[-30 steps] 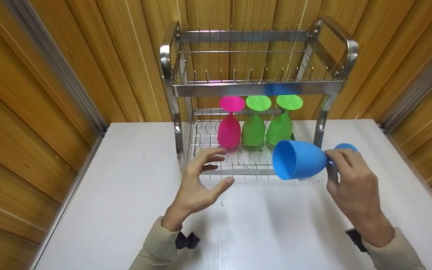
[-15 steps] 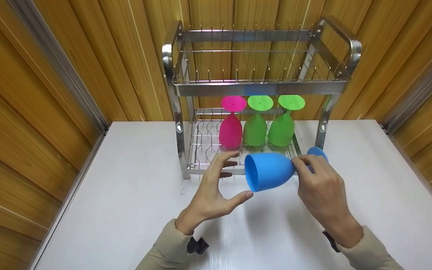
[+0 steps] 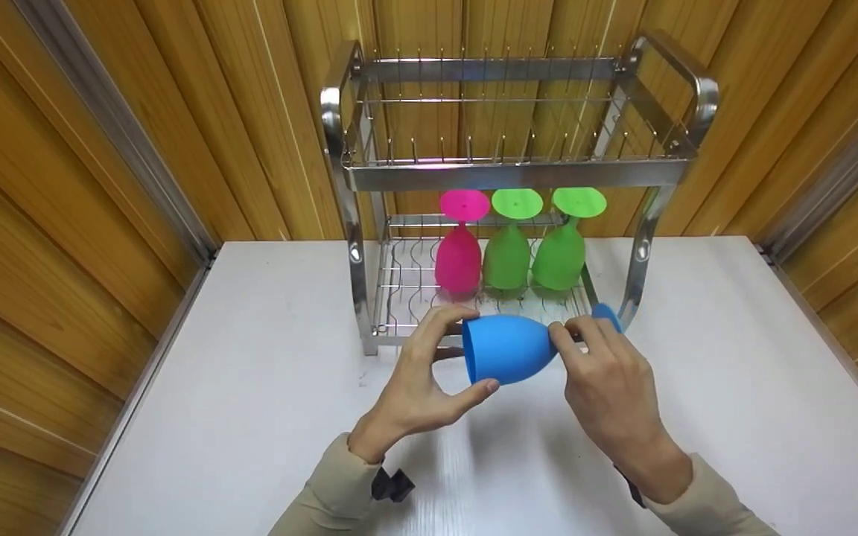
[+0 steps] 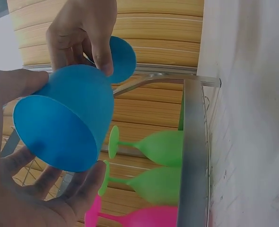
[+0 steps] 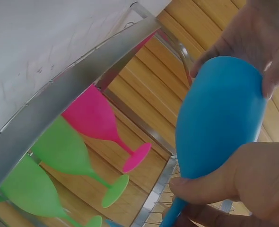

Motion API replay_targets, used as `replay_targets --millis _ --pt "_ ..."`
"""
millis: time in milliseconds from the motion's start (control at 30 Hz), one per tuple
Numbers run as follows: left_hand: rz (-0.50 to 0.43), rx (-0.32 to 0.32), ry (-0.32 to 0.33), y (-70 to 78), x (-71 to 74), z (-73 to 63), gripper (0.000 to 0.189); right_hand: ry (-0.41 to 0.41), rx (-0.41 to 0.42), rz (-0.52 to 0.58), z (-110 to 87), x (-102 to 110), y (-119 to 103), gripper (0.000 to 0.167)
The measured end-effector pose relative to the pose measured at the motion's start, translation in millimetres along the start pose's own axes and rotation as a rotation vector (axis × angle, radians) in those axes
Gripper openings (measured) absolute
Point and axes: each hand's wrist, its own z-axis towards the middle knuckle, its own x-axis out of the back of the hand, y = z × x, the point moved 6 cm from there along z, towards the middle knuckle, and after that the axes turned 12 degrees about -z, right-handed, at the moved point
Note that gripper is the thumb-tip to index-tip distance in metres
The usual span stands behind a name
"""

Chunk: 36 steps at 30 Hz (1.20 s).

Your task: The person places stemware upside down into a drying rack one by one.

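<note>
A blue plastic goblet [image 3: 511, 348] is held on its side above the table, in front of the rack, its mouth to the left. My right hand [image 3: 611, 380] pinches its stem near the bowl; the round foot [image 3: 606, 316] sticks out behind the fingers. Around the rim, my left hand [image 3: 421, 387] has its thumb on the near side and fingers on the far side. The left wrist view looks into the goblet's open bowl [image 4: 56, 132]. Upside down on the rack's lower shelf stand a pink goblet [image 3: 459, 260] and two green goblets [image 3: 507, 258], [image 3: 559, 257].
A two-tier metal dish rack [image 3: 515, 176] stands at the back of the white table [image 3: 272, 335], with upright wire prongs on its top tier. Wood-patterned panels [image 3: 101, 149] enclose the table at the back and sides.
My right hand has carried the blue goblet left and slightly toward me. The left hand shifted a little right, and its thumb and fingers now meet the goblet's rim.
</note>
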Motion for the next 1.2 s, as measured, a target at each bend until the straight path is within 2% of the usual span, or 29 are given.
replay_targets --millis 200,333,467,667,767,1000,1100,1200 --pt "-0.043 0.007 -0.004 -1.2 2.5 0.4 0.074 -0.001 0.004 0.009 -0.3 2 -1 0.046" --pt "-0.047 -0.001 0.002 -0.6 7.1 0.7 0.074 0.040 0.013 0.045 -0.9 6 -3 0.050" --pt "-0.062 0.015 0.033 -1.9 14.0 1.8 0.074 0.101 0.012 0.104 -0.1 10 -6 0.050" --pt "-0.135 0.063 0.093 -7.2 24.2 3.8 0.074 0.161 -0.009 0.224 1.8 14 -4 0.044" --pt "-0.149 0.074 0.114 -8.7 28.2 4.5 0.076 0.160 -0.043 0.325 2.9 13 -1 0.045" --pt "-0.176 0.112 0.176 -12.7 34.3 5.3 0.078 0.110 -0.170 0.659 3.9 -2 9 0.044" --pt "-0.230 0.116 0.194 -13.7 32.6 5.8 0.079 0.086 -0.270 0.864 1.4 -13 14 0.039" --pt "-0.307 0.109 0.194 -13.3 27.5 5.9 0.079 0.063 -0.407 1.114 -3.5 -25 16 0.033"
